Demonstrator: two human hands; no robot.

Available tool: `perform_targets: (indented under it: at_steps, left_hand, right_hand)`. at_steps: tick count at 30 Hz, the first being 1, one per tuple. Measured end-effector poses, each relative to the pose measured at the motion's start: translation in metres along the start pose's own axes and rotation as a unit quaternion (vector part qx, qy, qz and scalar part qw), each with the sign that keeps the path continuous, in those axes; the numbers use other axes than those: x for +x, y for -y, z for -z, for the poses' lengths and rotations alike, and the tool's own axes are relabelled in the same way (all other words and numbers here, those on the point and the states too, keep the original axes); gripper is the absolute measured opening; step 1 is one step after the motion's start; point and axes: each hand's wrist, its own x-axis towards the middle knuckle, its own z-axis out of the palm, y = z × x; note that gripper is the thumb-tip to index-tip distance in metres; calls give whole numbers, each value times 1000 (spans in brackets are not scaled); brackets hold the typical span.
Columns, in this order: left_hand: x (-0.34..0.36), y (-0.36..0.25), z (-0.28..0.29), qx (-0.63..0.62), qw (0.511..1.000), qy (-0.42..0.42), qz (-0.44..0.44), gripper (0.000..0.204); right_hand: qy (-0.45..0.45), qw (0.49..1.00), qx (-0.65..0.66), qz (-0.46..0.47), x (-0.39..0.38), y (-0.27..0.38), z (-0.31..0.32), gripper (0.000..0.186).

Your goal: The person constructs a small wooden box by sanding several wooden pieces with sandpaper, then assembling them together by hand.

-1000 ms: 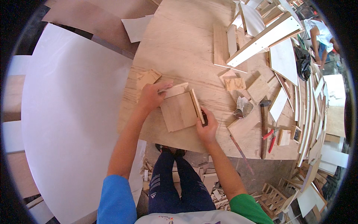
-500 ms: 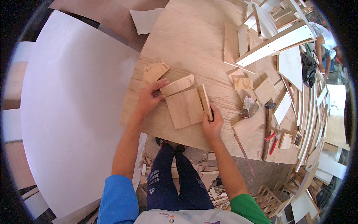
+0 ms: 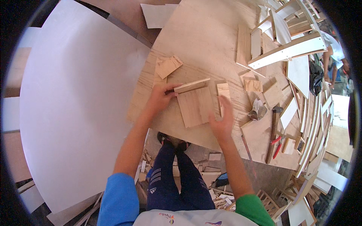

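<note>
My right grip (image 3: 223,122) spread; pale narrow wooden strip (image 3: 223,89) at 12 o'clock, lengthwise 12-to-6. Left grip (image 3: 160,98) pinches tan wooden batten (image 3: 194,85).

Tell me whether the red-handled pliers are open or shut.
Open: the pliers lie with their red handles spread apart; the jaws are too small to judge.

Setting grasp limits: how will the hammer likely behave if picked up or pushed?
The hammer is probably head-heavy: its dark head looks metal, its handle wooden. Likely stiff, given that straight, solid-looking handle. Probably won't roll far, since the head juts crosswise.
</note>
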Motion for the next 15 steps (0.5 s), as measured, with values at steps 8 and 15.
perform_targets:
  at_steps: [8, 15]
  left_hand:
    - [6, -7, -8, 11, 1000, -4, 6, 39]
    - [29, 3, -25, 1, 997, -18, -71, 37]
  right_hand:
    - [158, 979, -110, 72, -25, 3, -21, 75]
    - [128, 987, -95, 27, -14, -1, -20, 77]
